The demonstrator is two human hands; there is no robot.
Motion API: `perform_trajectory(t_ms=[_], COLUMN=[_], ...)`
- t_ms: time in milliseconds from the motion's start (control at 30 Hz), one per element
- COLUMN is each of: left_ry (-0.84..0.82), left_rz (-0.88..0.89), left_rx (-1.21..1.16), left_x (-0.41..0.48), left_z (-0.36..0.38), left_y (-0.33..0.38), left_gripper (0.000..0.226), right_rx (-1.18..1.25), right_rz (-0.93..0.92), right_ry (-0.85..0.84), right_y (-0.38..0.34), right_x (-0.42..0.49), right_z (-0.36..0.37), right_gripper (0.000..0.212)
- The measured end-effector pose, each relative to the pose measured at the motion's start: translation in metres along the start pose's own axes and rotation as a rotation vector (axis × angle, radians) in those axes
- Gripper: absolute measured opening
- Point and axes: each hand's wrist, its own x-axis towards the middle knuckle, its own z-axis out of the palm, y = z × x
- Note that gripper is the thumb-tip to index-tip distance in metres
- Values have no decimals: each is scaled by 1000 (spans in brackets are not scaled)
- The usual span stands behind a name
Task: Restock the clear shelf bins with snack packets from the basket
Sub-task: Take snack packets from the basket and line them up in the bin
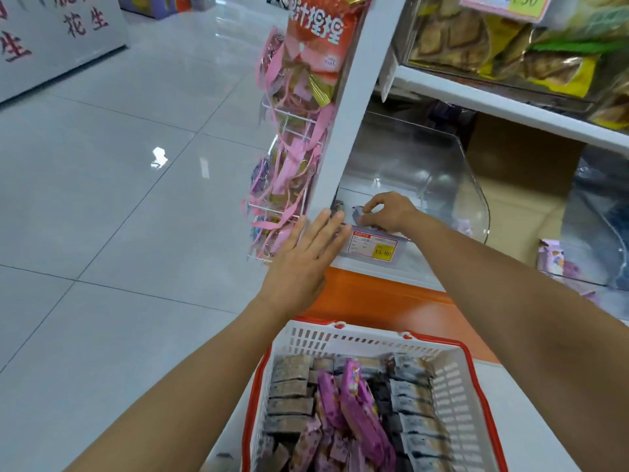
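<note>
The right hand (391, 212) reaches into the clear bin (463, 172) at its front left corner, with fingers curled and pinching a small grey packet (357, 212) (its print is too blurred to read). The left hand (306, 257) is flat with straight fingers and holds nothing, just beside the price label (374, 247). More snack packets (354, 403) lie in the white basket (367, 338) below.

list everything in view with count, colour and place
basket: one, white, red rim, bottom centre
snack packets: many, purple, grey, brown, in the basket
clear bin: one, transparent, lower shelf
small packet: one, grey, inside the clear bin
price tag: one, white and yellow, shelf edge
hanging packets: many, pink, rack at shelf end
upper packets: many, yellow and green, top shelf
cardboard box: one, brown, right of the clear bin
left hand: one, fingers straight, at shelf post
right hand: one, in the clear bin, pinching small packet
</note>
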Motion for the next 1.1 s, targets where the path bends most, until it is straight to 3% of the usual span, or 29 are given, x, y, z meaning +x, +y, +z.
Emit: perform_trajectory(t_ms=[167,300,700,933,1100], left_ry=[6,12,-13,-65,-83], left_rz=[-2,4,-8,-45,-74], left_rx=[-3,-3,-29,-59,-14], left_x=[-1,-2,-1,-2,-1], left_z=[-1,1,1,-10,-32], left_y=[-2,-2,-2,3,16], left_gripper=[99,98,98,98,87], right_rx=[68,134,249,309,433], right_rz=[30,25,14,-54,-160], right_ry=[-105,-199,-298,-233,-77], right_y=[0,1,2,2,4], right_x=[-3,-6,0,-17,-48], right_z=[-3,-5,-2,-13,-27], right_gripper=[21,28,24,24,22])
